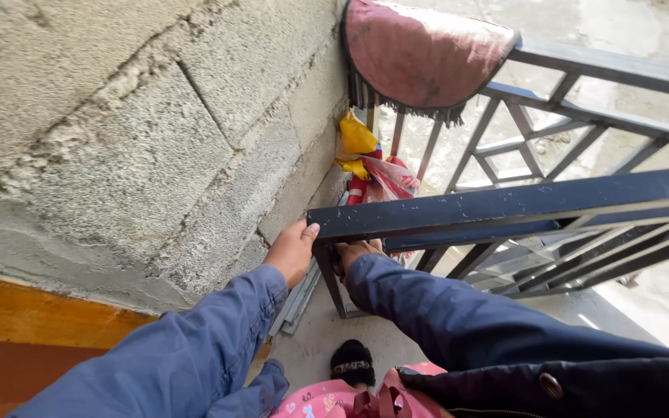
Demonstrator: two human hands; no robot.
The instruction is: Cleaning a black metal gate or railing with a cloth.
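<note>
Looking down from the head view, the left hand (292, 251) sits at centre frame, its thumb laid on the end of the dark metal gate (505, 205) and its fingers curled around the gate's corner post. The right hand (358, 249) lies just beside it, mostly hidden under the gate's top bar; whether its fingers are closed on the frame cannot be told. The gate's top bar runs from centre to the right edge, with slanted bars below it. A grey block wall (141, 139) fills the upper left. In the corner between wall and railing (605, 73), at upper centre, a crumpled yellow and red plastic package (373, 166) is wedged. Above it, a round pink mat (420, 54) with a dark fringe hangs over the railing. At bottom centre a dark slipper (351, 362) rests on the concrete floor (311, 340).
</note>
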